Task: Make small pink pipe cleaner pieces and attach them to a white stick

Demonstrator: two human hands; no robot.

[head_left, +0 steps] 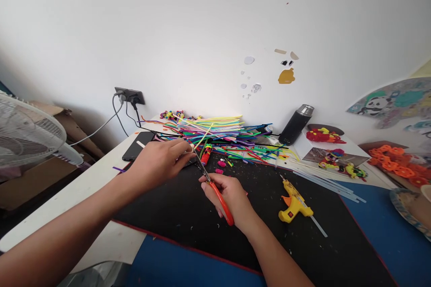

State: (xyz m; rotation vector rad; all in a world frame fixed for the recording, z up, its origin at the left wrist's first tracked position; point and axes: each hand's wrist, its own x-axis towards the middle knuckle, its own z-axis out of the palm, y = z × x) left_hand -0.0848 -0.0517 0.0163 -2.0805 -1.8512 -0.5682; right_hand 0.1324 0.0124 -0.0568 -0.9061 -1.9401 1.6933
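My left hand (164, 159) is closed in a pinch on a pale pipe cleaner (204, 137). Its yellowish end sticks up past my fingertips, and a white end pokes out at the back of the hand. In my right hand (230, 195) are orange-handled scissors (218, 199), their blades pointing up at the pinched fingertips. Whether the blades touch the pipe cleaner, I cannot tell. Just beyond them lies a small red, yellow and green pipe-cleaner figure (206, 156). Two pink pieces (220, 163) rest beside it on the black mat (168, 224).
Behind my hands is a heap of coloured pipe cleaners (215, 130). A yellow glue gun (294, 202) lies right, near glue sticks (332, 184) and a dark flask (296, 124). At left are a phone (137, 145) and a fan (37, 134). Finished figures (332, 159) sit at right.
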